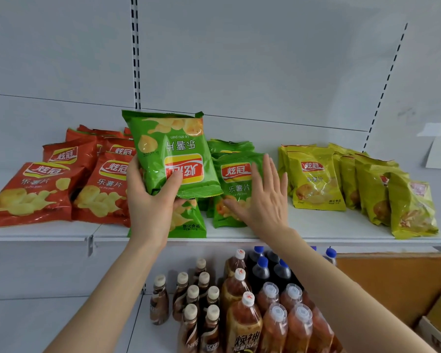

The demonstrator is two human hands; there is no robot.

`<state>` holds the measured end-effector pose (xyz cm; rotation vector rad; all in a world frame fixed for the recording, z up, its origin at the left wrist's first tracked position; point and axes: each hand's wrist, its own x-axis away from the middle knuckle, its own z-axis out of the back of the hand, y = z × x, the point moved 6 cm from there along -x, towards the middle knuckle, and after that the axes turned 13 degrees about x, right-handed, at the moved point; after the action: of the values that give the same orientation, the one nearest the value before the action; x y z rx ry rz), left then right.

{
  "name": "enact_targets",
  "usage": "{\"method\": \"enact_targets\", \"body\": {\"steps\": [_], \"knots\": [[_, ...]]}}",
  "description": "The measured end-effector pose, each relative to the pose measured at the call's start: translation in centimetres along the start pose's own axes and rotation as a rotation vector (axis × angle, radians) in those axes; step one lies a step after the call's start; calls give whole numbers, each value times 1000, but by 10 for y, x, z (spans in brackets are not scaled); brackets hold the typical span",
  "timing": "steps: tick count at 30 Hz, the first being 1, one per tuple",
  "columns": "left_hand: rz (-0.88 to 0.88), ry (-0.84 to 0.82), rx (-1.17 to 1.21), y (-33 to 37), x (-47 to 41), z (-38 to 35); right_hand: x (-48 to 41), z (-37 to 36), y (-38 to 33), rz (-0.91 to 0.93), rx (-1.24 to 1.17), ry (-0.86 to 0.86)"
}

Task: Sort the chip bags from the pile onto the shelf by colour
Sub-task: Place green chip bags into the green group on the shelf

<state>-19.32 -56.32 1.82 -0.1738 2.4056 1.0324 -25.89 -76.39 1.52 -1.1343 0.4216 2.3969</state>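
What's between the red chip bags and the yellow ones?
Green chip bags, one gripped by the left hand, then a bare strip of shelf, seen in the head view.

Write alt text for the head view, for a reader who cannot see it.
A person's left hand grips an upside-down green chip bag above the green group on a white shelf, while the right hand lies flat on another green bag. Red chip bags sit to the left, yellow chip bags to the right, bottled drinks below.
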Motion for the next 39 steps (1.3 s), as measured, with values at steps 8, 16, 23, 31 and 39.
{"method": "enact_targets", "body": {"steps": [8,16,23,31,39], "knots": [[-13,16,-38,7,-1,9,6,-1,-16,364,-308,94],[-2,8,-43,4,1,11,7,-12,-10,540,-178,-43],[9,-1,-19,3,6,10,9,-3,2,525,-165,13],[1,-28,-45,1,8,6,14,0,5,528,-167,45],[-5,-41,-65,1,8,6,16,2,8,515,-195,26]]}}
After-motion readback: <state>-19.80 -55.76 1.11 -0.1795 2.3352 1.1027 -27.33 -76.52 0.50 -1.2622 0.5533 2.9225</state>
